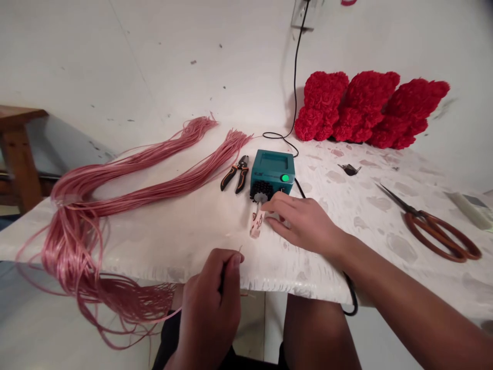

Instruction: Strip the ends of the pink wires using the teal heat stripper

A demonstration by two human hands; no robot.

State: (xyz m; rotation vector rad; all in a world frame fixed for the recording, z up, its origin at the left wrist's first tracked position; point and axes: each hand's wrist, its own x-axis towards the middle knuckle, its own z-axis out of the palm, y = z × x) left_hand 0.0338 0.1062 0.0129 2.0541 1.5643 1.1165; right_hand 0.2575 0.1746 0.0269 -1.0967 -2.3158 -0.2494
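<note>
My left hand [213,298] is closed in a pinch in front of the table's edge. A thin pink cord [173,313] runs into it from the left, and a fine tip shows above the thumb. My right hand [296,218] reaches to the front of a small teal machine [272,167] with a lit green button and a black bristly wheel. Its curled fingers are at a small patterned strip [256,225] that hangs on a metal shaft below the wheel. The fingertips seem to pinch the strip's right edge.
A long bundle of pink cords [154,198] lies on the left, drooping over the edge of the table [185,252]. Pliers [235,174] lie beside the machine. Scissors [431,226] and a small black object [349,169] lie right; red flower bears [365,110] stand behind. A black cable [296,77] runs up the wall.
</note>
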